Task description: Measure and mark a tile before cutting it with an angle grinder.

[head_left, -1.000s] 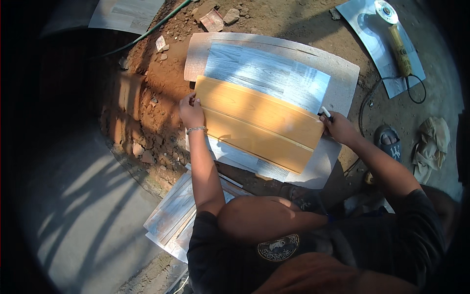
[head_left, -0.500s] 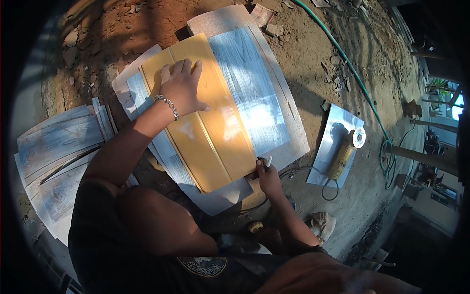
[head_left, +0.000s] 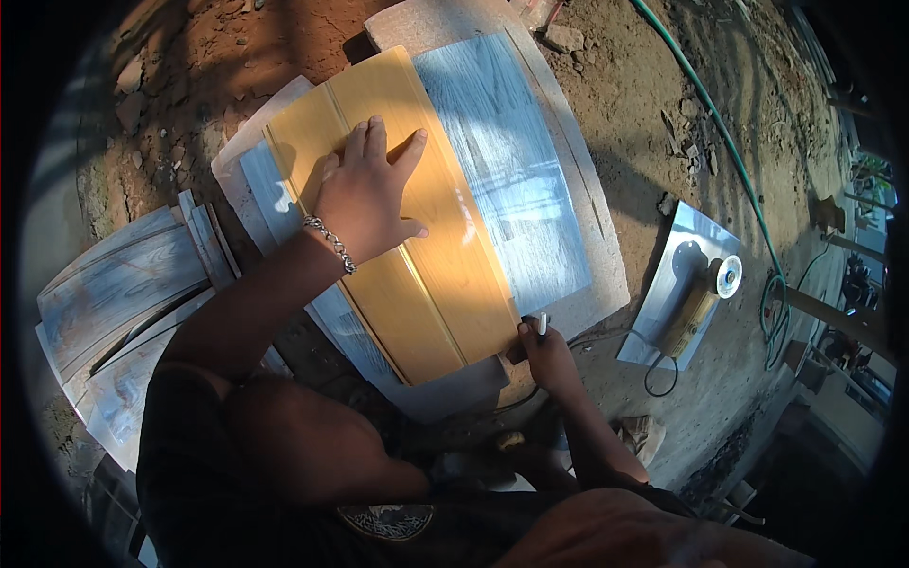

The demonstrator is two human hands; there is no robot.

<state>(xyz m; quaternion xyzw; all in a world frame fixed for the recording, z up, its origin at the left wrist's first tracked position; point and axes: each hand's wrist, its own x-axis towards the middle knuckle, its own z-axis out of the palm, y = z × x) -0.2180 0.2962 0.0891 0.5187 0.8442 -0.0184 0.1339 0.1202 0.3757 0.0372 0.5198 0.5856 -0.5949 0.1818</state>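
Observation:
A yellow wood-grain panel [head_left: 445, 293] with grooves along its length lies over a blue-grey wood-patterned tile [head_left: 521, 180]. My left hand [head_left: 369, 204], a chain bracelet at its wrist, rests on the panel with its fingers spread. By the panel's near right corner, my right hand [head_left: 551, 360] is closed around a slim pen [head_left: 543, 326] with a pale end sticking up. The fingertips of that hand are partly hidden and sit at the panel's edge. Beneath the tile is a larger pale slab [head_left: 606, 279].
To the right, an angle grinder [head_left: 696, 312] with a cord rests on a pale tile [head_left: 651, 317]. A green hose [head_left: 710, 109] runs over the dirt ground. Left of me, more wood-patterned tiles [head_left: 133, 265] are piled. Broken stones [head_left: 564, 39] lie beyond the slab.
The view has shifted slightly. My left hand has slid a little right across the panel, its fingers more spread. My right hand stays at the near corner, still with the pen.

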